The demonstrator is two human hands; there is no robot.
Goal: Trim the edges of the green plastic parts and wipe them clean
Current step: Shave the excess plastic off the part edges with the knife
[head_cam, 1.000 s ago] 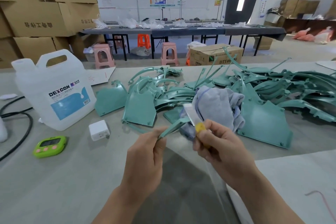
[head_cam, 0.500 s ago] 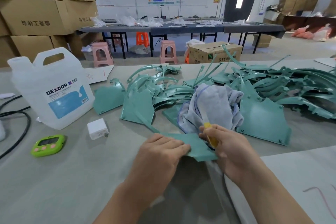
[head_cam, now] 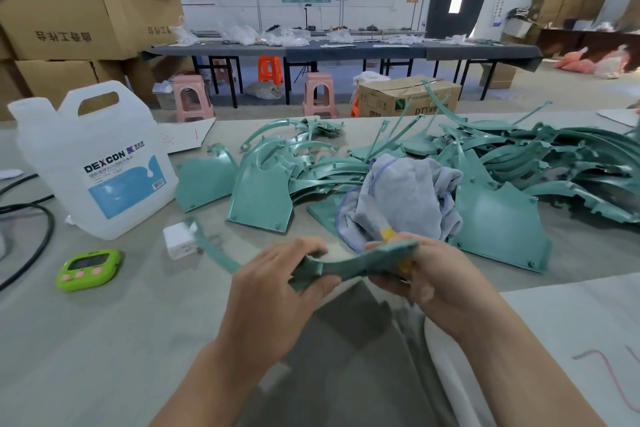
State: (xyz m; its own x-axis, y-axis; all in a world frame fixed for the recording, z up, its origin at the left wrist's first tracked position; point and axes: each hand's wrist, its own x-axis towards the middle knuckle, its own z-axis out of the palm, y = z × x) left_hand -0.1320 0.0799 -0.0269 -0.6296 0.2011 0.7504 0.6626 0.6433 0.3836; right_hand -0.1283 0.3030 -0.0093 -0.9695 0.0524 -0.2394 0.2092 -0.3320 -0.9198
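**Both hands on one green part, near edge of table**

Left hand (head_cam: 273, 288) and right hand (head_cam: 440, 274) are both clamped on one green part (head_cam: 349, 265), held just above the table (head_cam: 104, 340), near edge, centre.
- Left: fingers over the part's left end, thumb below it.
- Right: fingers wrapped round the right end, with a yellow tool (head_cam: 388, 233) tucked in the same grip. Can't see a blade.
- A thin green strip, blurred, runs out left from behind the left hand, ending just beside the white adapter (head_cam: 178, 239).

Just beyond the hands, a grey cloth (head_cam: 401, 198) sits bunched on top of the pile of green parts (head_cam: 502, 163). The pile spreads from table centre to the far right.

Left side of the table:
- White DEXCON jug (head_cam: 93, 163), upright.
- Green timer (head_cam: 88, 269), nearer than the jug.
- Black cable (head_cam: 43, 236) at the left edge.

A white sheet (head_cam: 571, 322) lies at near right. Off the table, cardboard boxes (head_cam: 69, 21) are stacked far left, with pink stools (head_cam: 192, 97) behind.
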